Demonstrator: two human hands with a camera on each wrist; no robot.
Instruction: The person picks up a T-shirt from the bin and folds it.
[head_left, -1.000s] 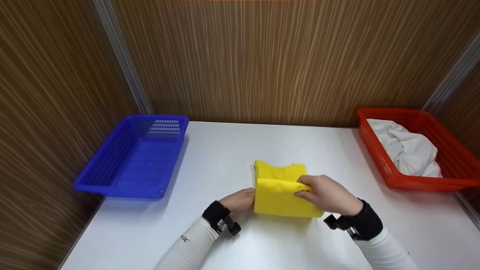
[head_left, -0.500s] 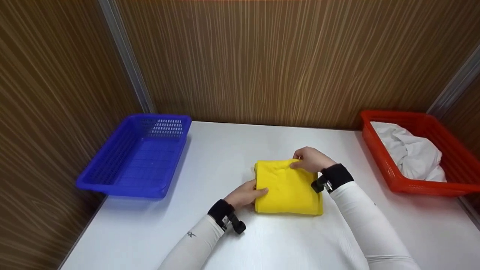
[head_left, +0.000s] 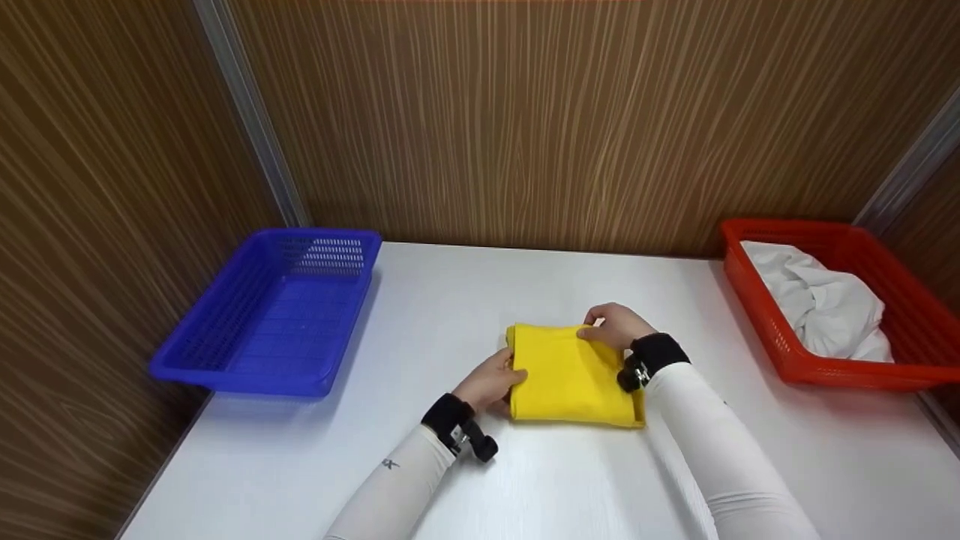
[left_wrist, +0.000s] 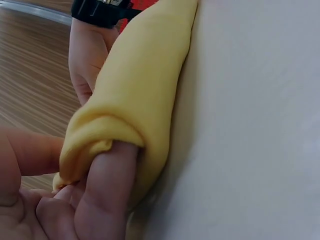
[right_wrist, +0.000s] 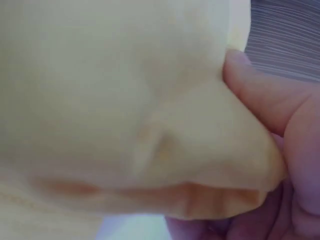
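A yellow garment (head_left: 570,382), folded into a neat rectangle, lies on the white table in the head view. At its left edge my left hand (head_left: 491,381) grips the layers, thumb on top. The left wrist view shows a finger of the left hand (left_wrist: 107,190) tucked into the rolled end of the garment (left_wrist: 145,75). My right hand (head_left: 616,325) pinches the far edge near the right corner. Up close in the right wrist view, the thumb of that hand (right_wrist: 295,130) presses the cloth from above, while its other fingers are partly hidden underneath.
A blue plastic basket (head_left: 337,360) with nothing in it stands at the left of the table (head_left: 450,292). On the right is a red basket (head_left: 795,360) with a crumpled white cloth (head_left: 832,307) inside. Wood-grain panels (head_left: 487,120) rise behind and at both sides.
The right hand has carried the garment's near flap over to the far edge, so it now lies flatter. In the last half second, both hands shifted slightly while holding its edges.
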